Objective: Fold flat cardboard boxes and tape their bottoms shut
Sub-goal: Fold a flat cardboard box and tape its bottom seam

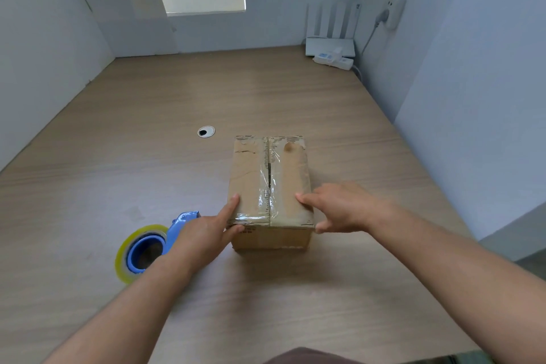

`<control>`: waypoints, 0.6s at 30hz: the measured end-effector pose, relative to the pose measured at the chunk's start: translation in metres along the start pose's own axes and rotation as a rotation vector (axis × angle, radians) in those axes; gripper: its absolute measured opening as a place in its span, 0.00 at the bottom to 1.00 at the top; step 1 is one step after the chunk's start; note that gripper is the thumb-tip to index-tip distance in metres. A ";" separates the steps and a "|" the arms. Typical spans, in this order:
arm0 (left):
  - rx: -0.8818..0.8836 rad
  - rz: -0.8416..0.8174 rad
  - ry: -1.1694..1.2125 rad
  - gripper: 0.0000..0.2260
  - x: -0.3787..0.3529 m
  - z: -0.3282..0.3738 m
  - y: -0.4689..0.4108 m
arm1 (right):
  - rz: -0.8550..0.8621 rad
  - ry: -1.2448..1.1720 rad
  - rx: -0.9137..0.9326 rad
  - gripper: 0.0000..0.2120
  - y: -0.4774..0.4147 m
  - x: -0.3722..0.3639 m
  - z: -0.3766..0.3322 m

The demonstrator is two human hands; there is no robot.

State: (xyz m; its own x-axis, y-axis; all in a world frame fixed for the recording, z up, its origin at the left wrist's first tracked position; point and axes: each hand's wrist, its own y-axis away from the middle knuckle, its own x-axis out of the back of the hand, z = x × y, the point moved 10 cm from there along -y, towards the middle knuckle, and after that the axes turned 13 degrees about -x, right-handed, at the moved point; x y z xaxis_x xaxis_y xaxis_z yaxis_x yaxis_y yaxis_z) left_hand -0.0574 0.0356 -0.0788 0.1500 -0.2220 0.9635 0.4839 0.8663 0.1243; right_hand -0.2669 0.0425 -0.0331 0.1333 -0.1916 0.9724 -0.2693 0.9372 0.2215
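Note:
A small cardboard box [251, 174] stands on the wooden table [147, 127], its upper flaps closed and a strip of clear tape [270, 186] running along the middle seam. My left hand [204, 233] holds the box's near left corner, index finger on top and thumb on the front face. My right hand [339, 207] holds the near right corner the same way, index finger on the top, thumb at the front edge. A blue tape dispenser [144, 248] with a yellowish roll lies just left of my left hand.
A round cable grommet [206, 131] sits in the table behind the box to the left. A white router [331, 38] and a power strip [334, 60] stand in the far right corner. Walls close the table on the left, back and right.

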 end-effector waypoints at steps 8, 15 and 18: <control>0.159 0.185 0.231 0.31 -0.009 0.009 0.022 | 0.186 0.044 -0.067 0.35 0.014 -0.007 -0.010; 0.325 0.278 0.732 0.27 -0.037 0.025 0.034 | 0.309 -0.072 0.012 0.32 0.032 0.002 -0.015; 0.080 0.138 0.723 0.25 -0.017 0.018 0.032 | 0.225 -0.119 -0.030 0.33 0.024 -0.009 -0.006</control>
State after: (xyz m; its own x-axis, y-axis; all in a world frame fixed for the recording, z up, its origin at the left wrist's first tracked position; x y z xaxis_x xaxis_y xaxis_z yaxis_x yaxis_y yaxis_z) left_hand -0.0603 0.0750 -0.0864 0.7491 -0.3240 0.5778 0.3590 0.9316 0.0569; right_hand -0.2689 0.0689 -0.0368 -0.0402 -0.0080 0.9992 -0.2509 0.9680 -0.0024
